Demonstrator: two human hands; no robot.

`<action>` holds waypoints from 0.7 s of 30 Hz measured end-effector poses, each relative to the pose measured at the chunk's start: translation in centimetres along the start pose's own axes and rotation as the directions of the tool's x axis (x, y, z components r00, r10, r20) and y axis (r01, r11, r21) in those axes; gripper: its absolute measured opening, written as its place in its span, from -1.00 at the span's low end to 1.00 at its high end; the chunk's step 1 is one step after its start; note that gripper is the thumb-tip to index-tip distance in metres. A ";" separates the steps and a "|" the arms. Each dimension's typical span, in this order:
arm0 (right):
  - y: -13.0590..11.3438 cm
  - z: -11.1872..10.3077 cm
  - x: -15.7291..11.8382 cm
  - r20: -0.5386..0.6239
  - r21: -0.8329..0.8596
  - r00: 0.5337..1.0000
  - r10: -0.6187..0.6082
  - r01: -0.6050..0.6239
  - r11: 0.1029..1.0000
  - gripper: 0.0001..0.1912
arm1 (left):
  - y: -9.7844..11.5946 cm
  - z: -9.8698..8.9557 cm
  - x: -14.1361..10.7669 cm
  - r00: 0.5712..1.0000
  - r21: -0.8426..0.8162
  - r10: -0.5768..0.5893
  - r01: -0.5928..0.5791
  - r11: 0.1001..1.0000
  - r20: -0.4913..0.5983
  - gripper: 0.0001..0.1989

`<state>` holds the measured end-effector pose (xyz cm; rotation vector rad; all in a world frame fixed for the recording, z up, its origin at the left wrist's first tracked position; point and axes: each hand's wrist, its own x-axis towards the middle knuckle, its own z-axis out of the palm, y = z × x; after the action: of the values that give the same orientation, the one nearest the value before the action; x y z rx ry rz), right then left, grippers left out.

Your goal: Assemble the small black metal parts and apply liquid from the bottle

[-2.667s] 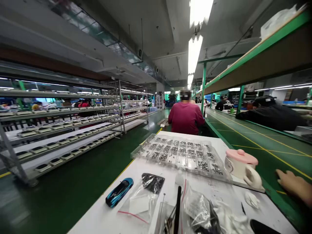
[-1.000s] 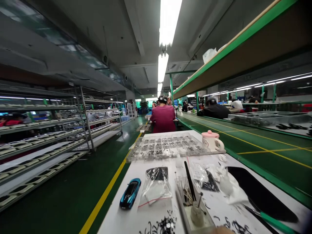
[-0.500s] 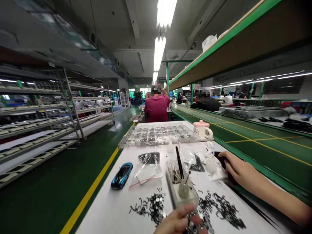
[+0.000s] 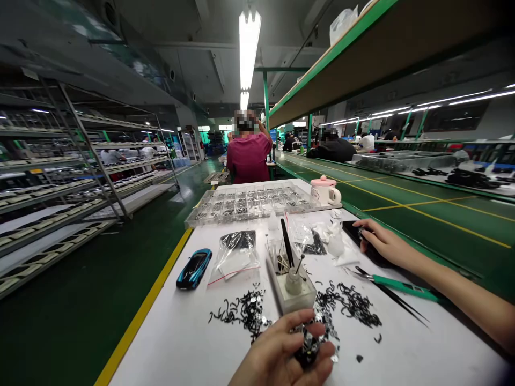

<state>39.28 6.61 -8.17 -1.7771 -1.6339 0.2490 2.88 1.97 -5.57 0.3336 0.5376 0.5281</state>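
My left hand (image 4: 287, 351) is at the bottom middle, palm up, with curled fingers cupped around a few small shiny black parts (image 4: 308, 346). At the right, my right hand (image 4: 380, 244) pinches a small dark piece (image 4: 361, 231), too small to name, over a black flat object (image 4: 351, 228). Below that forearm lie green-handled pliers (image 4: 406, 286) and black tweezers (image 4: 396, 300). Loose heaps of small curved black parts (image 4: 360, 305) and more black parts (image 4: 249, 311) cover the table beyond my left hand. A holder box (image 4: 298, 303) bears a small bottle (image 4: 294, 281), swabs and upright black tweezers (image 4: 287, 241).
A blue toy car (image 4: 194, 269) and a plastic bag of black parts (image 4: 237, 254) lie at the left. Behind stand a clear compartment tray (image 4: 249, 202) and a lidded mug (image 4: 323, 191). A person in a maroon shirt (image 4: 249, 155) sits ahead. Shelving racks (image 4: 92, 155) line the left.
The view has tilted down and shifted right, so things appear higher and further left. The green pliers now show. My left hand has come further into view, showing the parts in it.
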 end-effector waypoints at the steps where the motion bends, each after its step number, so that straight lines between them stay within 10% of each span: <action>1: 0.3 -0.1 0.2 -0.007 -0.006 1.000 0.009 -0.009 1.000 -0.61 | 0.0 0.3 -0.1 0.999 0.016 -0.008 0.009 1.000 -0.045 -0.52; 9: -5.1 -2.1 -1.0 -0.017 0.030 0.999 -0.034 0.035 0.999 -0.59 | -0.3 2.6 -1.6 0.982 0.222 0.139 -0.109 0.969 -0.126 -0.55; 15: -12.9 -0.7 -4.1 0.383 0.180 0.891 -0.246 0.189 0.965 -0.72 | 0.1 1.7 -1.1 0.987 0.322 0.150 -0.123 0.939 -0.062 -0.62; 21: -10.9 2.5 -4.0 0.386 0.109 0.896 -0.220 0.192 0.975 -0.84 | 0.7 1.1 -0.6 0.987 0.418 0.159 -0.157 0.895 0.029 -0.73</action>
<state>28.43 3.35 -4.74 -1.5527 -2.0559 0.5906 2.76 1.99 -4.14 0.7940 0.6328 0.5687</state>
